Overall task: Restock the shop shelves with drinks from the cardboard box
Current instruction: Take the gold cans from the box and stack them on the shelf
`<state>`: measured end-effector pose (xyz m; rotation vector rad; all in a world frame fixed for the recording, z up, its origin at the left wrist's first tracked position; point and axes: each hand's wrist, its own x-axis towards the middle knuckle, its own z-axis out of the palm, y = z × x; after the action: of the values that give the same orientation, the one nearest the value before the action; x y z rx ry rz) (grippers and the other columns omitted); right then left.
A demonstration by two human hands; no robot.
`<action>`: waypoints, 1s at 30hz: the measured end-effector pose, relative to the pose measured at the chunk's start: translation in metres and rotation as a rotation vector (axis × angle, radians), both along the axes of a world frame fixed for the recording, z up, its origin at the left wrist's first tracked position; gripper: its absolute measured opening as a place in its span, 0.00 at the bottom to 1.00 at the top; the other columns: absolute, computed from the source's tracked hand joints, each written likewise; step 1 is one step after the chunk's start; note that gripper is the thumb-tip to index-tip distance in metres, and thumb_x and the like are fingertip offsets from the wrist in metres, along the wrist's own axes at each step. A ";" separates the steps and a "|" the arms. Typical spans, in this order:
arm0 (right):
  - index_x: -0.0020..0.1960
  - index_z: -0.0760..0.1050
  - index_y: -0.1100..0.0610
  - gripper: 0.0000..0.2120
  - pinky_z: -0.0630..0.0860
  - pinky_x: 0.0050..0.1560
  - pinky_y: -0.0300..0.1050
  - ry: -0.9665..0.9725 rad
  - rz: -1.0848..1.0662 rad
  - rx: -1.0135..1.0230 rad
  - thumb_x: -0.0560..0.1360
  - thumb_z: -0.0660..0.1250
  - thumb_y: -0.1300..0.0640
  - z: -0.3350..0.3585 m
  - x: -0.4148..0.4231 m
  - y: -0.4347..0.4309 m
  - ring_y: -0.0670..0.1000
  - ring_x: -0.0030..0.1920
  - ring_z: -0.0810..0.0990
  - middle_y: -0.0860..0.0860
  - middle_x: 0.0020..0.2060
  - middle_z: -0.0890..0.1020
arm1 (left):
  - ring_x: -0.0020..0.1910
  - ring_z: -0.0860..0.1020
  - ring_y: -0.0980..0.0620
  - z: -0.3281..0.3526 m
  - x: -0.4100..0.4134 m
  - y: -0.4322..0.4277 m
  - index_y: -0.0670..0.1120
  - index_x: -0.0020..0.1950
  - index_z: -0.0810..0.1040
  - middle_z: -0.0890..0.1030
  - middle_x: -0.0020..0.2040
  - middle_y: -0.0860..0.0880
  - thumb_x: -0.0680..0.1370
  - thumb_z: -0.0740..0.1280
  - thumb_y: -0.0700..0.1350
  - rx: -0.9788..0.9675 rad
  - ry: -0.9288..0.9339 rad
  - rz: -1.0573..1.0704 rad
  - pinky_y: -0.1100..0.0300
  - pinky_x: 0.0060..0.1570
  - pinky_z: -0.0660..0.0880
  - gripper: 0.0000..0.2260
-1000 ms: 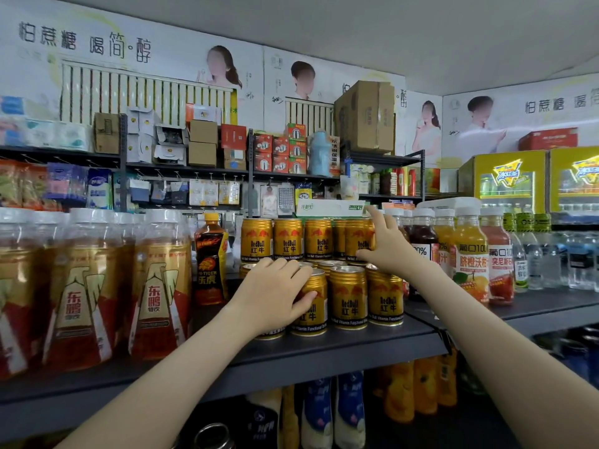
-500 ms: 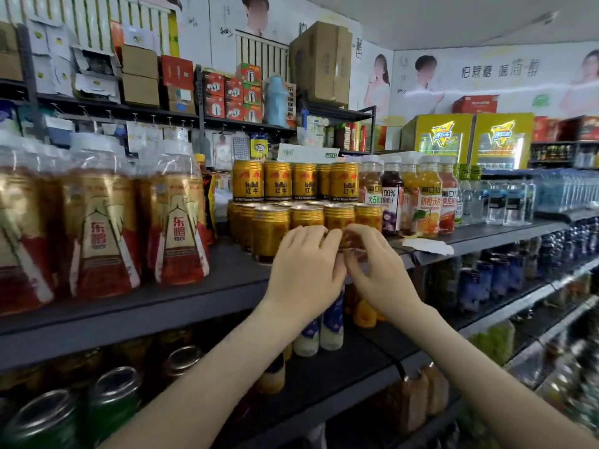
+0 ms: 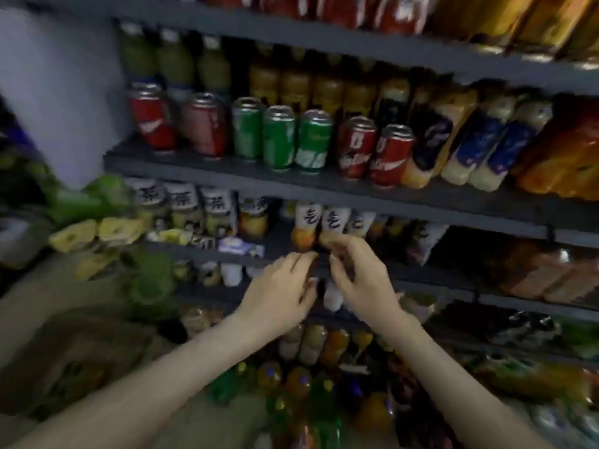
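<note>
My left hand (image 3: 281,288) hangs at frame centre with loose, nearly straight fingers and holds nothing. My right hand (image 3: 360,281), just beside it, is curled, and the blur hides whether it pinches anything. The cardboard box (image 3: 74,361) sits at lower left, below both hands and nearer the left one, so I judge the next reach goes down-left.

**Legible markings on shelf stock, blurred view**
One character, 茶, was readable in black on the white upper labels of the tea bottles (image 3: 181,202) at the left of the lower shelf (image 3: 275,245). White lettering on the red cans (image 3: 356,150) and green cans (image 3: 278,140) above was too blurred to read. So were the black brush strokes on the white-sleeved bottles (image 3: 334,218).
</note>
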<state>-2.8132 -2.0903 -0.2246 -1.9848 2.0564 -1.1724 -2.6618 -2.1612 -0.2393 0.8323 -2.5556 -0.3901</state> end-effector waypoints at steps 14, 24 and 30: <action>0.74 0.59 0.47 0.22 0.69 0.53 0.36 0.064 0.559 0.741 0.81 0.58 0.56 -0.144 0.313 -0.159 0.44 0.63 0.70 0.42 0.63 0.65 | 0.60 0.74 0.43 -0.179 0.369 -0.034 0.47 0.74 0.58 0.69 0.66 0.45 0.79 0.58 0.52 0.671 -0.459 0.772 0.50 0.52 0.73 0.24; 0.77 0.55 0.49 0.30 0.67 0.68 0.48 0.223 0.581 1.152 0.78 0.60 0.63 -0.316 0.497 -0.280 0.53 0.70 0.67 0.53 0.71 0.65 | 0.49 0.79 0.41 -0.296 0.544 -0.124 0.42 0.68 0.71 0.76 0.60 0.43 0.76 0.58 0.45 0.829 -0.380 0.948 0.50 0.45 0.77 0.21; 0.77 0.51 0.56 0.28 0.58 0.68 0.39 0.317 0.546 1.249 0.81 0.58 0.59 -0.437 0.517 -0.316 0.51 0.73 0.61 0.54 0.74 0.61 | 0.66 0.68 0.46 -0.426 0.558 -0.153 0.49 0.77 0.56 0.64 0.72 0.47 0.79 0.58 0.46 0.919 -0.274 1.033 0.55 0.63 0.67 0.26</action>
<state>-2.2959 -2.4062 -0.6616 -1.7785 1.4489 0.4891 -2.1038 -2.3146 -0.6649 2.4480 -1.6670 -1.1339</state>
